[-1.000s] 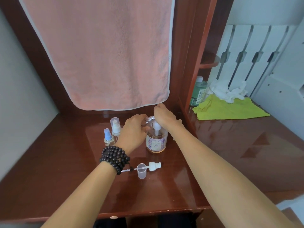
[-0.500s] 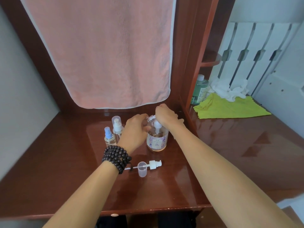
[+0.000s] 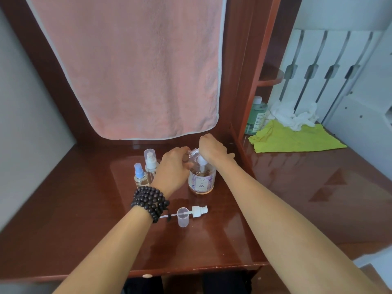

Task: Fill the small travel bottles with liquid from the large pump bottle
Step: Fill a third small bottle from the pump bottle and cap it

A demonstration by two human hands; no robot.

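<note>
Near the back of the glossy reddish-brown surface [image 3: 84, 219] stands the large pump bottle [image 3: 202, 180], upright, clear-walled, with a pale label bearing purple flower print and a low level of pinkish liquid at its base. Its white pump head [image 3: 201, 160] sits under the right hand [image 3: 212, 148], which is closed down over the top of it. Against the spout the left hand [image 3: 174, 168] holds a small clear travel bottle [image 3: 193, 154], tilted, its threaded open neck showing between the two hands; the fingers are curled around its body. A dark beaded bracelet [image 3: 151, 201] wraps the left wrist. Just left of the left hand stand two more small bottles, touching or nearly so: one with a blue spray top [image 3: 140, 176] and one with a white pump under a clear cap [image 3: 151, 161]. Nearer the viewer lie a loose white pump with its dip tube [image 3: 196, 210] and a clear cap [image 3: 182, 217]. Behind hangs a pink towel [image 3: 135, 66].
</note>
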